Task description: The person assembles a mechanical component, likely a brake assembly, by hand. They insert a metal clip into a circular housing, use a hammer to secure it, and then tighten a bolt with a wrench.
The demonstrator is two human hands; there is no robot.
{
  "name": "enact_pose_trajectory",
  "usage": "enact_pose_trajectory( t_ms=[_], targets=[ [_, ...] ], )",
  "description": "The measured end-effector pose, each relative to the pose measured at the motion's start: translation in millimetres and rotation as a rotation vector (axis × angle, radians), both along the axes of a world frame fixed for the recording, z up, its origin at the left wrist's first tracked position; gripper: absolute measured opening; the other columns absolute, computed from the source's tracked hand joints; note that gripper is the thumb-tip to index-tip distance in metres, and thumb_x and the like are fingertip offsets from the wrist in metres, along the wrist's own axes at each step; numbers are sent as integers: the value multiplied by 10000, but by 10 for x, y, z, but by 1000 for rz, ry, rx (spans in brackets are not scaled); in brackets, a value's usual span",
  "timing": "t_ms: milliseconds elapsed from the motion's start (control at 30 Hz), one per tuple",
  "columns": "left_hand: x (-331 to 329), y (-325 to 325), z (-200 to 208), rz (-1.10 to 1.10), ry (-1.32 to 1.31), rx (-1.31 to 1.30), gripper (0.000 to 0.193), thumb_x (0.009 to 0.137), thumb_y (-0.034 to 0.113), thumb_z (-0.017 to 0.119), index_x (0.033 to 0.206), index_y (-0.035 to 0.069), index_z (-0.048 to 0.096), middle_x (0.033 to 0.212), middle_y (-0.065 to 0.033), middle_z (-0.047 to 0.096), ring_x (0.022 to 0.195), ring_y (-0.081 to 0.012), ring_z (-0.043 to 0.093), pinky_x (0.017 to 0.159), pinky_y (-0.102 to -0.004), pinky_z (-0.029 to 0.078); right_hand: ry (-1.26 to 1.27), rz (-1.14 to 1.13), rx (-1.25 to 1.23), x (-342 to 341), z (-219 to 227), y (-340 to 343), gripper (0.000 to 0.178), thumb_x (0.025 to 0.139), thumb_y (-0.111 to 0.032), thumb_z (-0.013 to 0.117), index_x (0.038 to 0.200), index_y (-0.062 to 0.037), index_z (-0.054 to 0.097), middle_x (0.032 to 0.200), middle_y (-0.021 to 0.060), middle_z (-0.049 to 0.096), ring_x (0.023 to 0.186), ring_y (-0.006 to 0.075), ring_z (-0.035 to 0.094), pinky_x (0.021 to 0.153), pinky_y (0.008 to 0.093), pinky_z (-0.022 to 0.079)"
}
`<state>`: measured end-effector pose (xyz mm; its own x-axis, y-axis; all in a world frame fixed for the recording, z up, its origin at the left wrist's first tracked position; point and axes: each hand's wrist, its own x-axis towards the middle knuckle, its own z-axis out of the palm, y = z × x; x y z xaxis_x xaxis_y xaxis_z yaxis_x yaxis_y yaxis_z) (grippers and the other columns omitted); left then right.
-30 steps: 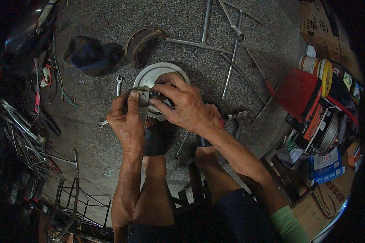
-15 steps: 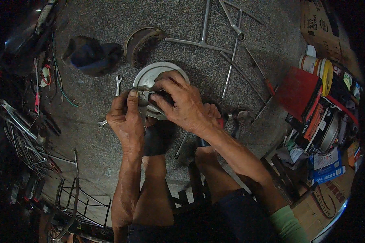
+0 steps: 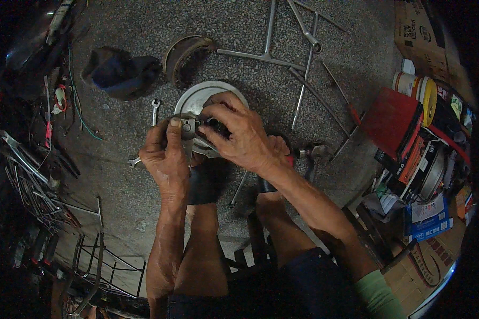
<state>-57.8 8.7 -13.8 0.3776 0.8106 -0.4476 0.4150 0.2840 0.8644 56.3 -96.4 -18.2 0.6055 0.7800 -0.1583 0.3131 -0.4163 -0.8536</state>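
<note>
Now, vs. earlier, R hand [image 3: 242,141], half-curled, shows more of its dark round part [image 3: 214,123]; L hand [image 3: 164,154], thumb down, pinches flat metal plate [image 3: 188,129] over dull metal disc [image 3: 188,100].

A flat-faced grey metal piece [image 3: 188,127] with a round mark or hole sits under the thumb of a left hand [image 3: 162,153], its face turned up. Just beside it, a small dark part [image 3: 214,124] with a rounded end shows between the fingers of a right hand [image 3: 243,139]. Below both, a round silver disc [image 3: 189,101] with a raised rim lies partly hidden.
</note>
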Motion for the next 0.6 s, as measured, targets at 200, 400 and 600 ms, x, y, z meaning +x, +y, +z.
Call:
enact_pose_trajectory(
  t_ms=[200, 400, 600],
  targets=[
    [14, -7, 37, 12, 37, -12, 208, 925, 162, 674, 963, -43, 688, 821, -62, 669, 739, -95, 578, 656, -254, 479, 2, 28, 16, -1, -25, 6, 232, 834, -181, 689, 1024, -51, 660, 1120, 142, 596, 989, 368, 629, 803, 453, 540],
    [13, -3, 25, 13, 20, -3, 196, 927, 151, 671, 953, -42, 689, 823, -60, 670, 738, -91, 575, 654, -249, 473, -34, 28, -23, 3, 16, 16, 232, 848, -175, 675, 1045, -54, 662, 1126, 141, 593, 991, 366, 629, 815, 455, 541],
    [23, -7, 38, 16, 5, -27, 187, 929, 146, 668, 947, -39, 689, 826, -51, 668, 744, -86, 575, 660, -243, 469, 23, -11, 37, -4, 16, 28, 241, 833, -163, 685, 1049, -63, 651, 1123, 140, 589, 1012, 366, 616, 834, 456, 531]
  ],
)
